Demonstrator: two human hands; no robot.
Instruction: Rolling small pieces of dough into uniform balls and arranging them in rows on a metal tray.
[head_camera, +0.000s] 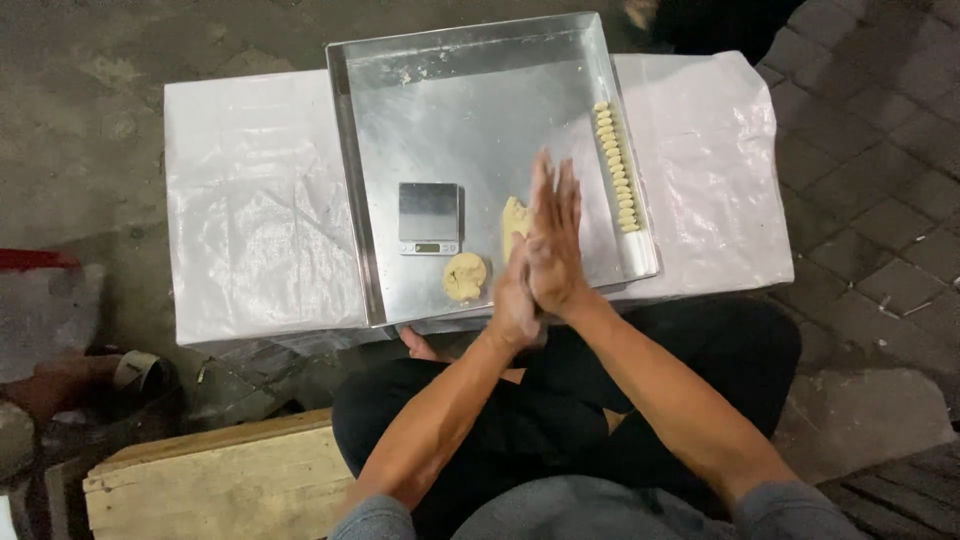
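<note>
Palms pressed together over steel tray, dough beside them.

Right hand (553, 240) lies flat on left hand (513, 300), fingers straight and stretched out, not clenched; can't tell if anything sits between the palms. Hands hover above near edge of metal tray (480, 130), which rests on a low table w/ white plastic sheet (255, 210). Dough lump (513, 222) on tray, just left of hands, partly hidden. Round dough ball (465, 276) near front rim, just below small digital scale (429, 218). Row of small shaped dough pieces (617, 168) runs along tray's right wall. Wooden plank (225, 475) bottom left.
</note>
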